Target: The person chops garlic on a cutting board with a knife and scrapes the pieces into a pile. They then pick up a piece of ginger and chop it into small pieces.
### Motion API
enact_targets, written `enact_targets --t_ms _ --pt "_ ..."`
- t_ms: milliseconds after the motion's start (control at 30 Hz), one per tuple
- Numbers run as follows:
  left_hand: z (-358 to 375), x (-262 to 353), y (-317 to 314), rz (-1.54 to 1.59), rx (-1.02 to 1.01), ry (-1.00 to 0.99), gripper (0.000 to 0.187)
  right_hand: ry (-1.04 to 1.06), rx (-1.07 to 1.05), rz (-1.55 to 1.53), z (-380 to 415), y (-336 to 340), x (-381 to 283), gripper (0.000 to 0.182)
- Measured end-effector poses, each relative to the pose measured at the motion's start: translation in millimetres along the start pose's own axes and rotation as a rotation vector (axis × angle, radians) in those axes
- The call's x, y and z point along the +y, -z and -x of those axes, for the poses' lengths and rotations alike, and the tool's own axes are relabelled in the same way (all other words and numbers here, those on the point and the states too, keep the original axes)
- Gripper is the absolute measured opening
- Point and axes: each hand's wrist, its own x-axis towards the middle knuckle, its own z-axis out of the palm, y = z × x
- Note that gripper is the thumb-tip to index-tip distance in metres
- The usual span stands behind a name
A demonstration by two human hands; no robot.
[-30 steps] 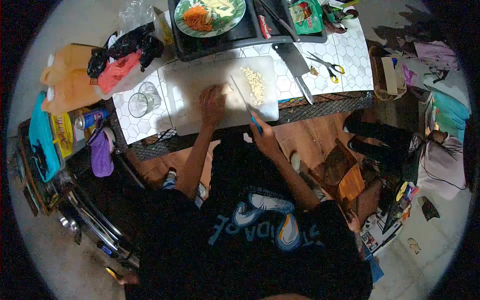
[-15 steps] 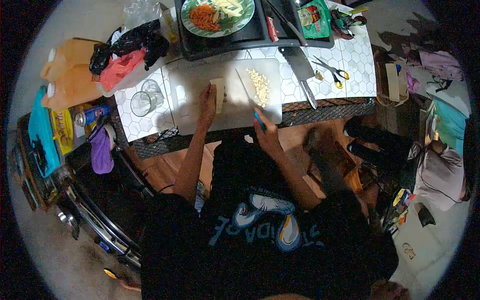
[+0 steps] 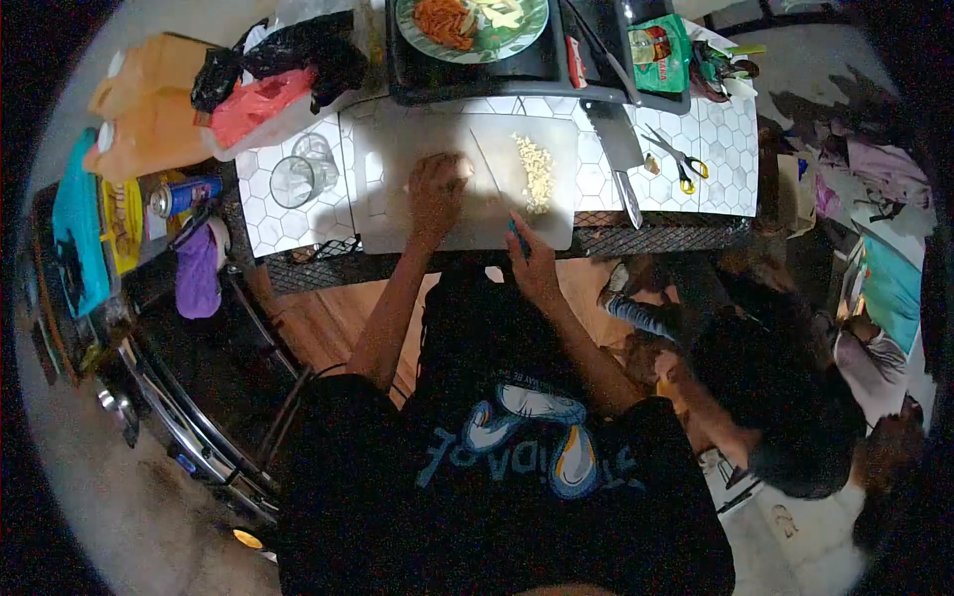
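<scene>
On the pale cutting board (image 3: 383,223) my left hand (image 3: 437,194) is closed round a pale piece of food (image 3: 459,167), mostly hidden by the fingers. My right hand (image 3: 534,260) grips the blue handle of a knife (image 3: 487,159). Its thin blade points away from me over the board, just right of my left hand. A heap of small pale chopped pieces (image 3: 535,174) lies on the board to the right of the blade.
Behind the board, a black tray (image 3: 467,81) holds a plate (image 3: 497,45) of orange and pale food. A cleaver (image 3: 614,139) and scissors (image 3: 678,157) lie right; glasses (image 3: 298,179) stand left. Another person (image 3: 775,387) is at the right.
My left hand has turned over the board and moved right, closer to the blade, and the pale strip beside it is now covered. The other person has come nearer on the right.
</scene>
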Motion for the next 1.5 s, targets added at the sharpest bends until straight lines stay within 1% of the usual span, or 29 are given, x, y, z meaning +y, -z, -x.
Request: enact_targets --t_ms 67,100,167,200,267,300,367,400,467,500,567,600,667,800,867,900,967,1000,1067,1100,1167,1200,1267,1367,1400,1467,1500 --pt "-7 18 11 0.043 0.047 0.019 0.037 -0.109 -0.062 -0.005 0 2 -2 0.044" --pt "-5 16 7 0.045 0.044 0.024 0.037 -0.114 -0.065 -0.003 2 3 -2 0.044" --pt "-4 11 0 0.064 0.068 0.043 0.030 -0.038 -0.055 0.051 5 2 -3 0.043" --pt "-5 15 3 0.066 0.067 0.047 0.030 -0.041 -0.057 0.054 7 1 -2 0.043" --pt "-13 26 11 0.173 0.103 0.159 0.025 0.048 -0.013 0.067 9 -4 -2 0.042" --pt "-12 22 2 0.174 0.102 0.161 0.025 0.047 -0.014 0.068 9 -4 -5 0.042" --pt "-9 7 -24 0.082 0.158 0.271 0.022 -0.034 -0.077 0.077 8 -3 -16 0.041" --pt "-11 14 -24 0.084 0.156 0.274 0.022 -0.037 -0.078 0.079 8 -6 -16 0.041" --pt "-20 32 -21 -0.139 0.286 0.352 0.019 -0.046 -0.063 0.080 10 -12 -11 0.041" --pt "-21 34 -20 -0.136 0.283 0.354 0.019 -0.050 -0.063 0.082 11 -18 -5 0.041" --pt "-23 35 -23 -0.192 0.322 0.351 0.018 0.121 0.021 0.024 12 -29 8 0.041" --pt "-20 31 -29 -0.190 0.317 0.353 0.018 0.114 0.021 0.026 12 -29 5 0.041" --pt "-17 23 -42 -0.270 0.431 0.319 0.018 0.144 0.062 0.104 13 -30 0 0.041" --pt "-17 20 -43 -0.263 0.421 0.304 0.020 0.108 0.050 0.143 14 -32 -10 0.042" --pt "-19 19 -44 -0.373 0.303 0.352 0.023 -0.032 -0.039 0.092 14 -29 -25 0.043" --pt "-20 20 -43 -0.373 0.300 0.354 0.023 -0.035 -0.040 0.093 14 -29 -25 0.043" --pt "-22 21 -38 -0.500 0.212 0.346 0.026 -0.038 -0.034 0.126 12 -30 -26 0.044" --pt "-23 19 -36 -0.501 0.212 0.344 0.026 -0.037 -0.033 0.124 11 -31 -24 0.044" --pt "-22 16 -32 -0.402 0.175 0.232 0.027 -0.066 -0.060 0.066 11 -30 -20 0.045" --pt "-24 15 -33 -0.399 0.174 0.230 0.027 -0.067 -0.056 0.067 9 -29 -23 0.045" --pt "-24 15 -35 -0.427 0.071 0.345 0.025 -0.108 -0.100 0.162 10 -26 -28 0.045" --pt "-25 15 -37 -0.426 0.069 0.345 0.025 -0.111 -0.100 0.163 11 -27 -28 0.045" --pt "-25 15 -42 -0.426 0.250 0.322 0.025 0.001 -0.051 0.247 15 -29 -28 0.045" --pt "-23 12 -42 -0.414 0.283 0.298 0.026 0.052 -0.001 0.256 20 -41 -16 0.045" --pt "-38 14 -31 -0.414 0.285 0.297 0.026 0.055 0.000 0.256 19 -40 -20 0.045" --pt "-70 23 -3 -0.188 -0.547 0.870 0.028 -0.008 -0.035 0.211 18 -35 -32 0.045" --pt "-59 21 -13 -0.185 -0.548 0.870 0.028 -0.010 -0.035 0.214 18 -35 -31 0.045"
